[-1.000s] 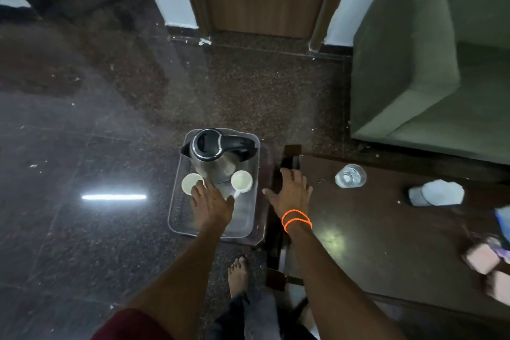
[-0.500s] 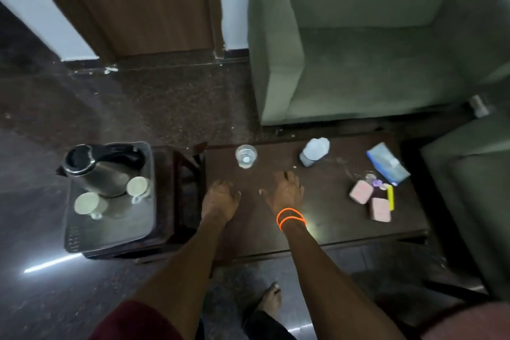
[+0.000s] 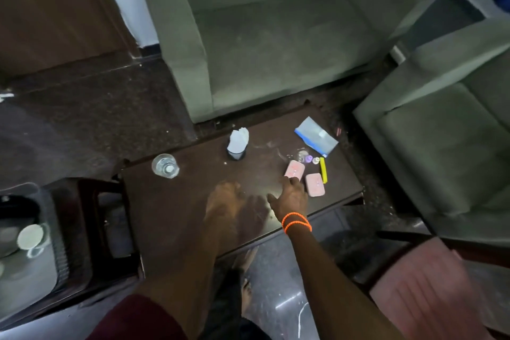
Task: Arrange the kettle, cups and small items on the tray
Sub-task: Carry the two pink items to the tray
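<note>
On the dark wooden table (image 3: 193, 215) both hands are seen spread flat, palms down, nothing grasped in either. The left hand (image 3: 225, 203) is blurred, its fingers loosely extended over the bare middle of the tabletop. The right hand (image 3: 289, 197), marked by two orange bands (image 3: 296, 222) at the wrist, is stretched with fingers released, its fingertips (image 3: 293, 179) just touching the near edge of a pink packet (image 3: 294, 169). A second pink packet (image 3: 315, 184) is laid just beside the first, with a yellow stick (image 3: 323, 170) alongside it and a few tiny items, too small to be told apart, beyond. A blue-edged clear pouch (image 3: 317, 136) is placed near the far right corner; its contents cannot be made out. A dark holder (image 3: 236, 153) is stuffed with white paper napkins (image 3: 239, 136) standing up out of it. A clear drinking glass (image 3: 165, 165) is set upright near the far left corner; whether it holds water cannot be told. Well apart, at the left edge of view, the tray (image 3: 44, 270) is seen on a low stand (image 3: 91, 229), with one white cup (image 3: 30, 236) in it; the rest of the tray is cut off and blurred.
</note>
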